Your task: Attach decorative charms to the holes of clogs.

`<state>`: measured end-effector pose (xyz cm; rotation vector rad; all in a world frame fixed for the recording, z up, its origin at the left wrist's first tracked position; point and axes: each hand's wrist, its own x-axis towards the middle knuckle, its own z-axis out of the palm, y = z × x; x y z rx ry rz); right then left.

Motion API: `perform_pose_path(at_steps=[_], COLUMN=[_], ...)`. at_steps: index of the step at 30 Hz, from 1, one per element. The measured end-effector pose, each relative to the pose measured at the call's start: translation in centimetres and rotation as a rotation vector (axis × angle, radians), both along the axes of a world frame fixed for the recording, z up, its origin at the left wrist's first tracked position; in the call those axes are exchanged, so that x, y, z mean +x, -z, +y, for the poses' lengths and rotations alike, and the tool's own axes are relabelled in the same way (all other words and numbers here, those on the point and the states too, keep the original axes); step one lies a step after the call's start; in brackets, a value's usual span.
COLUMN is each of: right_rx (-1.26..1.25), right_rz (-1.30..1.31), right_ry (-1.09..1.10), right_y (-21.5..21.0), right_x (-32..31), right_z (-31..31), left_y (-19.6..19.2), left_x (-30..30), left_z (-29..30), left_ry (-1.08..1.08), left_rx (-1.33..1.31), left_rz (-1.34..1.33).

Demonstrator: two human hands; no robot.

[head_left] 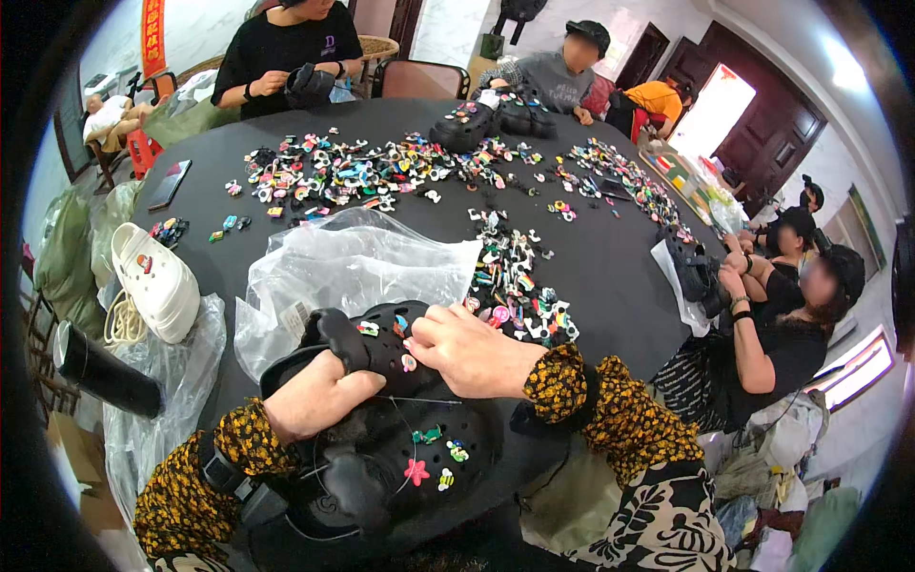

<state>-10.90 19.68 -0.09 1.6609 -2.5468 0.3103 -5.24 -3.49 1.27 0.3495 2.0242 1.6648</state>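
Note:
My left hand (324,396) is closed round the heel and side of a black clog (383,355) and holds it tilted over the table edge. Fingers of my right hand (481,355) are bent and pressed together at the clog's toe, against a small round pinkish shoe charm (409,363). More colourful charms (369,329) sit in the holes of the toe. Closer to me lies a second black clog (381,467), bearing a pink starfish charm (416,472), a bee charm (445,480) and green ones. A thin clear strand runs between the clogs.
Loose shoe charms (519,276) lie in heaps across the dark table (610,276). Behind the clog is a clear plastic bag (353,262). At left stand a white clog (157,281) and a black cylinder (105,367). Other people handle black clogs (462,127) around the table.

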Motion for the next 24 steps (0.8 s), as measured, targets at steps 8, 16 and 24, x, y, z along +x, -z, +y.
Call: perform_pose_path(at_steps=[8,16,24], right_rx=[-0.132,-0.567,-0.554], right_rz=[0.073,-0.178,-0.369], right_ry=[0.117,0.224,0.376], right_y=[-0.3,1.3,0.8], right_x=[0.5,0.1,0.2], right_z=[1.1,1.0,0.9], left_y=[0.9,1.4,1.4], left_x=[0.1,-1.2,-0.9], left_z=[-0.2,-0.1,0.0], left_ry=[0.010,-0.233,-0.333], left_rx=[0.387,0.626,0.456], left_rz=[-0.146,-0.490,-0.421])
